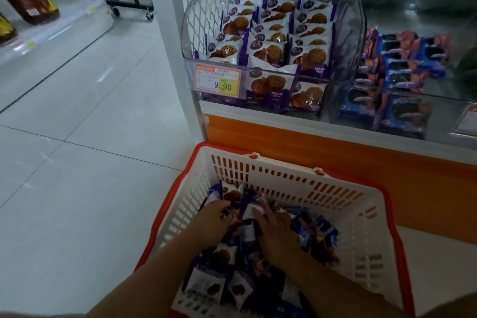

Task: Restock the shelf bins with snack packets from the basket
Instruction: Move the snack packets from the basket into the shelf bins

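Note:
A white basket with an orange rim (284, 175) stands on the floor below the shelf, and both my hands are inside it. It holds several purple-and-white snack packets (206, 284) in a loose pile. My left hand (211, 222) reaches into the pile with its fingers curled around a packet near the basket's far left. My right hand (278, 235) lies on the packets beside it, index finger straight and pressing on a white packet. Above, a clear shelf bin (356, 8) holds rows of the same purple-and-white cookie packets (271, 41).
A second clear bin to the right holds blue packets (402, 72). A price tag reading 9.90 (218, 80) hangs on the front of the left bin. An orange shelf base (335, 147) runs behind the basket. Grey tiled floor (77, 162) spreads left, with a wheeled black rack (131, 5) beyond.

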`<action>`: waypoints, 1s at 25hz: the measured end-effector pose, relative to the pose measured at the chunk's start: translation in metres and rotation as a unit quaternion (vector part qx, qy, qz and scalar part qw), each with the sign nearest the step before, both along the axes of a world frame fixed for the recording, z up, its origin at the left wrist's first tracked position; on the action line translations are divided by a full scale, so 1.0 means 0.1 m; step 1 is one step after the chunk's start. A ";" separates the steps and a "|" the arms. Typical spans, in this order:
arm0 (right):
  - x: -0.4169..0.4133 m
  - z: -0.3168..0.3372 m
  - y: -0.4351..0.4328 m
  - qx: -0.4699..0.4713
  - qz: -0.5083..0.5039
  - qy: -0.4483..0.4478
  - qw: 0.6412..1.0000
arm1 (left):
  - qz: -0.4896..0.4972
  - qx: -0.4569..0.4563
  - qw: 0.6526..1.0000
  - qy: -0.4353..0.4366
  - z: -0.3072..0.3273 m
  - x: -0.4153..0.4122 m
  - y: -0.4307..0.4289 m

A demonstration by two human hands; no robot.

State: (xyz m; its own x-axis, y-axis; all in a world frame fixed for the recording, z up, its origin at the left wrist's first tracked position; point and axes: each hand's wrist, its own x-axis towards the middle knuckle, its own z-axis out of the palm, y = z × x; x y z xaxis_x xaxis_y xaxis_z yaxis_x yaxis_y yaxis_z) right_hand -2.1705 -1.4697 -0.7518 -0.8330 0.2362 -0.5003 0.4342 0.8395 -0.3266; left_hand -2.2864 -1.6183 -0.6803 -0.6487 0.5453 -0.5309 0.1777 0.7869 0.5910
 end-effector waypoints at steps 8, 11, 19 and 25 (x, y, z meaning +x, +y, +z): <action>0.03 0.02 0.11 -0.068 -0.062 -0.030 0.995 | -0.066 -0.024 0.997 0.039 0.00 0.03 -0.01; 0.12 0.04 0.08 -0.012 -0.028 0.003 1.000 | -0.083 0.010 0.996 0.025 0.10 0.15 0.10; 0.03 0.06 0.01 -0.009 -0.029 -0.015 0.999 | -0.116 -0.014 0.992 0.047 0.07 0.12 0.04; 0.01 0.45 0.11 -0.382 -0.448 0.007 0.809 | -0.063 0.015 0.998 0.022 0.17 0.12 0.08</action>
